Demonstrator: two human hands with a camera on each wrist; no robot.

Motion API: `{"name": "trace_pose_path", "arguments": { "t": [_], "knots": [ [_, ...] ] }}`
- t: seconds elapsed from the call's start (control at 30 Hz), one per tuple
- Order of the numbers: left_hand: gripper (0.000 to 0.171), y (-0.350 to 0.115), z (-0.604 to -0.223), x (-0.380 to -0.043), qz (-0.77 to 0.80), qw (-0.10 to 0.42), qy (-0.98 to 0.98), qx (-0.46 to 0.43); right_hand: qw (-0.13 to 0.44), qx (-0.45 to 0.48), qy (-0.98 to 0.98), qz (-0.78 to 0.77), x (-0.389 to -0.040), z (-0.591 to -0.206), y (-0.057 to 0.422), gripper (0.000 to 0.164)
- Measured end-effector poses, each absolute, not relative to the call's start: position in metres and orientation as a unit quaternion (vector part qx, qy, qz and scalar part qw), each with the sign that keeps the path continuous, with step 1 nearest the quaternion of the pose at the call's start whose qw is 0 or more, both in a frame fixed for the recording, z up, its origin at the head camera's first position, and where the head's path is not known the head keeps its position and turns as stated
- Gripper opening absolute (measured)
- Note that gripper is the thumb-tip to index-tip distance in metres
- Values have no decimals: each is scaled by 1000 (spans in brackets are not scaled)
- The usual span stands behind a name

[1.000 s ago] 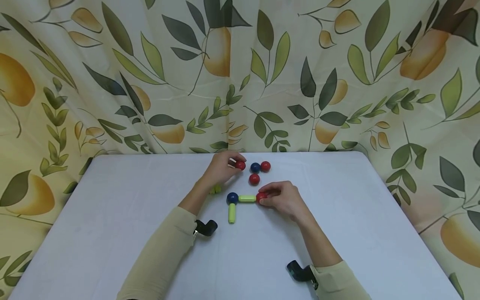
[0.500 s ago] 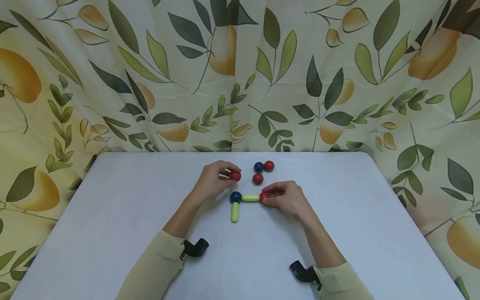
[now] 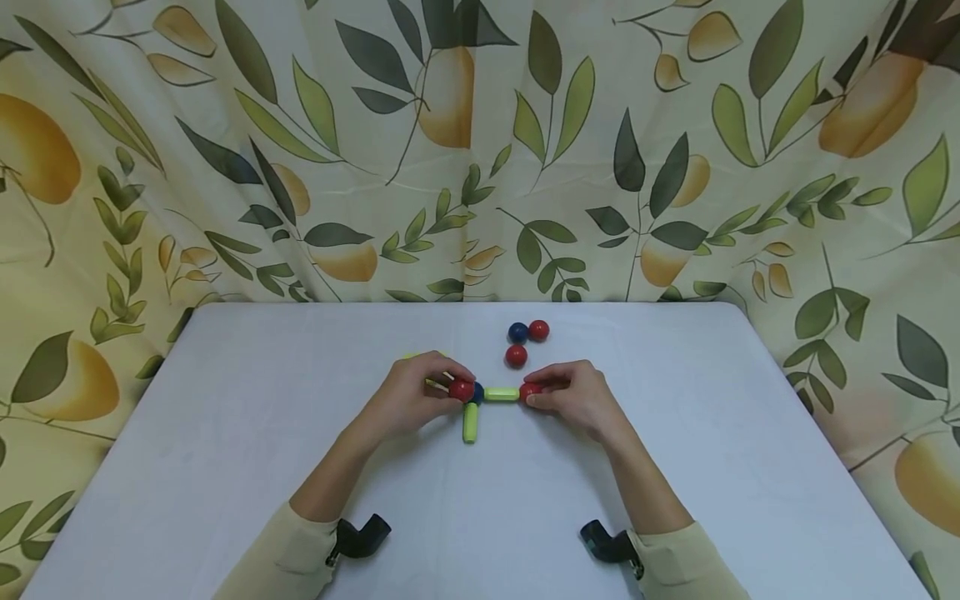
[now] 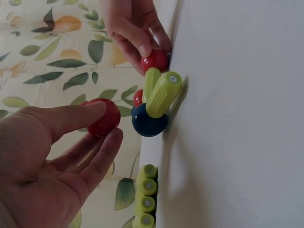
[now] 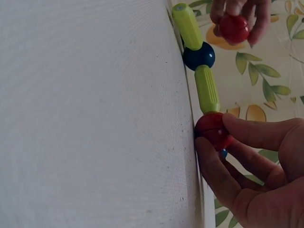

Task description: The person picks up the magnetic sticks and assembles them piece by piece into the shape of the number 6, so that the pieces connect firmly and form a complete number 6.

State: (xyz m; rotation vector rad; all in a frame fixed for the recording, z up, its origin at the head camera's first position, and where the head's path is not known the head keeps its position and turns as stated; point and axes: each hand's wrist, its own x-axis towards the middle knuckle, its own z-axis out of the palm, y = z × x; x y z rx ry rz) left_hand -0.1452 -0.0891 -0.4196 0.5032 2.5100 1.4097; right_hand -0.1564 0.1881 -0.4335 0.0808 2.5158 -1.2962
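Observation:
My left hand (image 3: 411, 395) pinches a red ball (image 4: 104, 117) between thumb and fingers. In the head view that ball overlaps the blue ball (image 4: 149, 120), but the left wrist view shows a gap between them. Two lime-green rods join the blue ball at a corner: one rod (image 3: 470, 423) points toward me, the other rod (image 3: 501, 393) runs right to a second red ball (image 5: 214, 130). My right hand (image 3: 572, 398) grips this second red ball at the rod's end, low at the table.
Behind the hands lie a loose blue ball (image 3: 518, 332) and two loose red balls, one (image 3: 538, 331) beside it and one (image 3: 516, 357) nearer. Several lime-green rods (image 4: 147, 194) stand in a row beyond my left hand. A patterned curtain (image 3: 420, 167) hangs behind the white table (image 3: 675, 358).
My left hand has brought its red ball from the back of the table toward me, close to the blue ball. The right hand keeps its grip in place.

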Motion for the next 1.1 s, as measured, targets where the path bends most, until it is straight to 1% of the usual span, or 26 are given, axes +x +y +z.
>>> {"name": "trace_pose_path", "arguments": {
  "t": [0.17,0.4,0.7,0.83,0.97,1.1],
  "knots": [
    [40,-95,-426,-134,495,135,841,170,157,32,878,-452,-157,-432,188,30],
    [33,-100,-432,-121,504,168,831,166,158,36,877,-452,-156,-432,188,31],
    [33,-100,-433,-113,488,177,833,194,156,24,877,-453,-157,-432,187,31],
    [32,-99,-434,-110,477,189,833,209,156,29,878,-452,-157,-433,187,30],
    [31,-96,-437,-108,472,203,832,210,156,30,878,-452,-157,-432,187,31],
    [31,-94,-440,-106,468,207,833,210,156,27,877,-453,-157,-433,188,32]
  ]
}}
